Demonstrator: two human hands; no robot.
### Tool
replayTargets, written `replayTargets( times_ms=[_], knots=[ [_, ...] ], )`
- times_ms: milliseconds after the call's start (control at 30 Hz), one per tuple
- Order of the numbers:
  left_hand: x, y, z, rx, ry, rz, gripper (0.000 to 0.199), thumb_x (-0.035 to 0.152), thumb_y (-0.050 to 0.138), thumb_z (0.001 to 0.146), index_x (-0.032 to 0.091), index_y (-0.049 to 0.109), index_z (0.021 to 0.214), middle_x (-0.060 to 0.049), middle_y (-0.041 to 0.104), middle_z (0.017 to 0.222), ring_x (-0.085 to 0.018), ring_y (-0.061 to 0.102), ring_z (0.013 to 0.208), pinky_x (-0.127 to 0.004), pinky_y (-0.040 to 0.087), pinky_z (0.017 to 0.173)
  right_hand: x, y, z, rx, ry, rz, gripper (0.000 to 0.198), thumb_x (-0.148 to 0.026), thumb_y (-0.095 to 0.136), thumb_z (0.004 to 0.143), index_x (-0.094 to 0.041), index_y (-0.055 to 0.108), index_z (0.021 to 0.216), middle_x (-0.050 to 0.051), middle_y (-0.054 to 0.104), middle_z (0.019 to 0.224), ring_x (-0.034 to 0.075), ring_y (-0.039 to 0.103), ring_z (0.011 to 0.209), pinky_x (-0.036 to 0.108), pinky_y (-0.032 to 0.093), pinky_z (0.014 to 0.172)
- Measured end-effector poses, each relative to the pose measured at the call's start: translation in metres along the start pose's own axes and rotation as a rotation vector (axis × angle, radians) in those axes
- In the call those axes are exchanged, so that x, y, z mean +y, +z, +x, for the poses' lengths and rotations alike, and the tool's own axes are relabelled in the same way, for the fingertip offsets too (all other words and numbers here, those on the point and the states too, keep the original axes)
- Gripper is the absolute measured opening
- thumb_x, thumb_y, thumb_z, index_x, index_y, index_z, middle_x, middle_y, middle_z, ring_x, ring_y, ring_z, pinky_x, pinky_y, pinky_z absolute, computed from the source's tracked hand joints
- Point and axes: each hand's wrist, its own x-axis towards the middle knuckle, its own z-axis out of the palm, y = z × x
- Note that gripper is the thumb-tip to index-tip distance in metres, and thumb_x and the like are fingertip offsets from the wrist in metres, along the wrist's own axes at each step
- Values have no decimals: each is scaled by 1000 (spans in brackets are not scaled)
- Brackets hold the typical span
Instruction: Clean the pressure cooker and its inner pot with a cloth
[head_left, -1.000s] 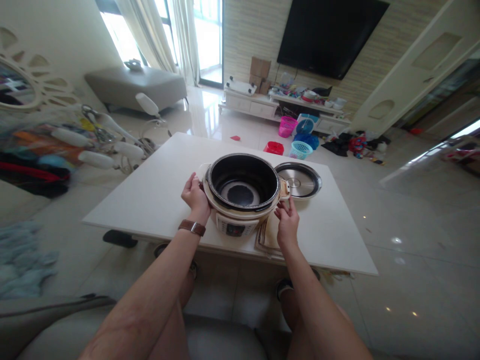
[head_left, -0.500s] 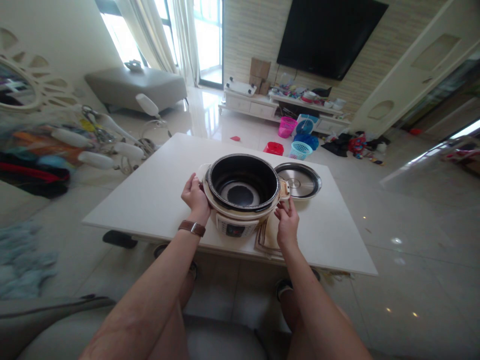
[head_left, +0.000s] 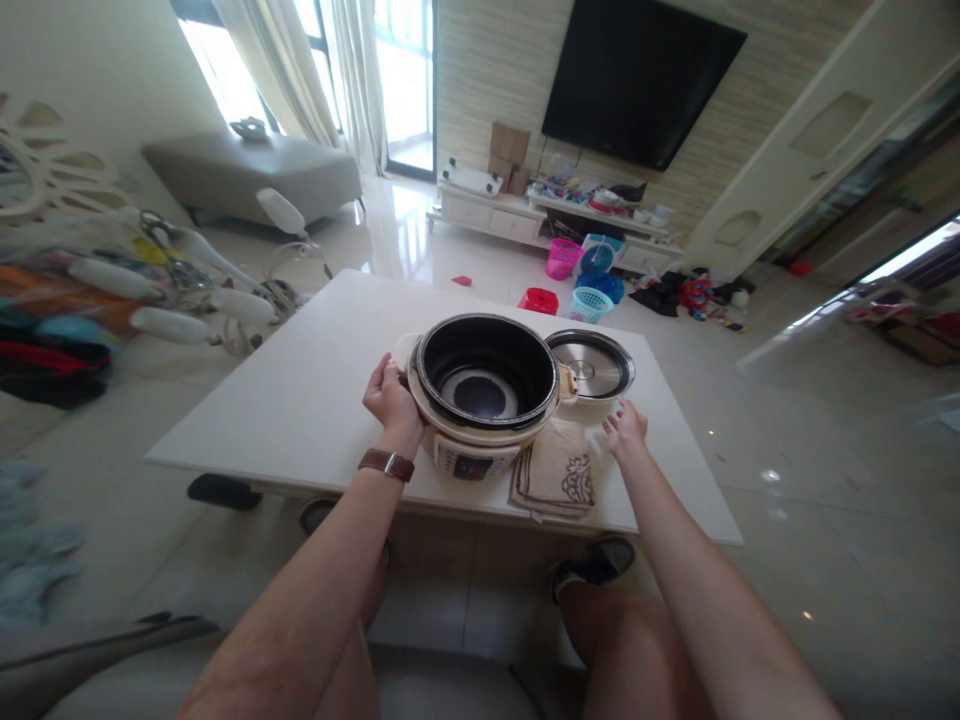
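The electric pressure cooker (head_left: 474, 462) stands upright near the front edge of the white table (head_left: 277, 400), lidless, its dark inner pot (head_left: 487, 370) facing up at you. Your left hand (head_left: 394, 405) grasps the cooker at its left side, fingers curled by the handle and partly hidden. Your right hand (head_left: 626, 430) is free above the tabletop, fingers loosely bent, near the round lid (head_left: 596, 370), which lies metal side up, and the folded patterned cloth (head_left: 559, 465) beside the cooker.
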Motion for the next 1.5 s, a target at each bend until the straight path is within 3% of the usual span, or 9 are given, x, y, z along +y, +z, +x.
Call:
replayTargets(
  times_ms=[267,533,633,733,833,933,1067,1233,1500],
  knots=[
    [8,3,-5,23,-52,-26,42,27,69,77,11,74,115,3,59,74,-9,56,64,-24,45,65,-1,32,34,-29,301,-3,10,-24,64,86,-20,55,88,-3,61,76,13,63,65,24,59,58],
    [17,4,-3,-9,-93,35,33,23,65,75,14,69,106,4,53,72,-9,50,60,-25,41,63,-9,37,45,173,286,-22,21,-6,57,71,-21,51,85,-6,58,72,12,62,61,25,63,57],
    [24,3,1,16,-4,113,31,20,59,78,18,60,109,1,55,84,-13,57,71,-29,46,71,-29,4,30,226,248,-28,25,-4,59,67,-20,49,84,-6,56,71,13,62,60,29,65,56],
    [34,-1,-16,-20,423,248,30,21,58,84,22,53,113,-5,58,106,-20,61,100,-37,49,92,-55,-52,4,255,195,-26,26,-3,60,66,-20,49,82,-6,55,71,12,60,57,29,65,54],
    [33,-18,-69,-371,906,301,31,27,63,87,23,54,116,-9,59,116,-26,58,114,-45,45,104,-83,-120,-30,260,169,-20,24,-3,59,67,-20,51,81,-6,55,69,12,60,56,29,65,53],
    [17,-43,-146,-857,1009,216,35,23,66,85,27,55,118,-7,61,112,-25,60,107,-47,48,101,-108,-183,-70,206,212,3,19,-4,58,68,-19,54,79,-3,59,67,13,61,55,28,65,53],
    [-13,-61,-223,-1291,277,278,50,30,73,84,24,55,131,-14,59,129,-30,57,120,-48,49,102,-135,-232,-132,164,259,61,17,-3,58,71,-18,60,78,2,70,69,14,67,57,25,65,52],
    [-29,-52,-238,-1378,-919,67,64,52,77,85,25,52,138,-16,56,144,-31,65,117,-48,56,93,-147,-236,-199,125,281,91,20,-2,59,73,-18,66,83,2,77,70,15,72,57,24,65,53],
    [-19,-59,-229,-1345,-1339,-304,46,37,82,79,14,69,117,-11,76,106,-23,71,96,-40,55,92,-132,-223,-248,51,219,72,31,-5,67,70,-18,74,97,3,81,81,18,77,66,25,67,62]
  ],
)
